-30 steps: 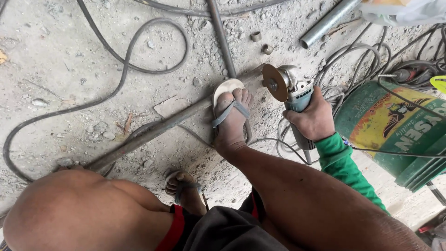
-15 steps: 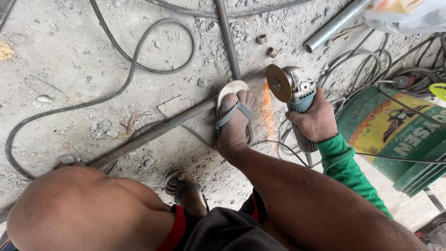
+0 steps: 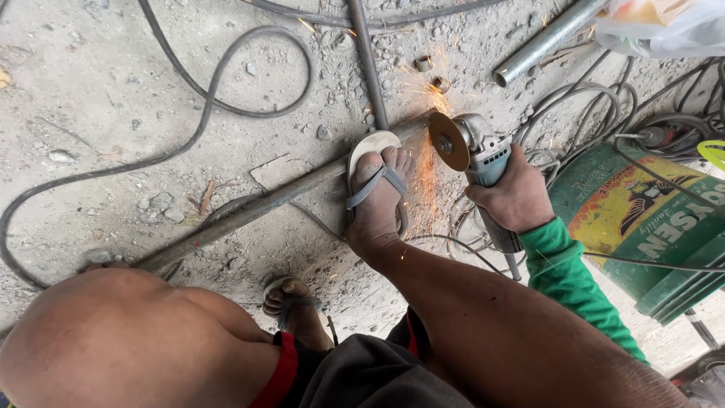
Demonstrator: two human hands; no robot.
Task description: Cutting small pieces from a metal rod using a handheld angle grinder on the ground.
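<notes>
My right hand (image 3: 515,198) is wrapped tight around the angle grinder (image 3: 474,155), its disc (image 3: 448,141) biting into the long metal pipe (image 3: 272,202) lying across the concrete floor (image 3: 98,91). My sandalled foot (image 3: 376,193) pins the pipe just beside the cut. Sparks fly, so I judge the cut is underway, not through. My left hand is out of view: 1 hand only shows.
</notes>
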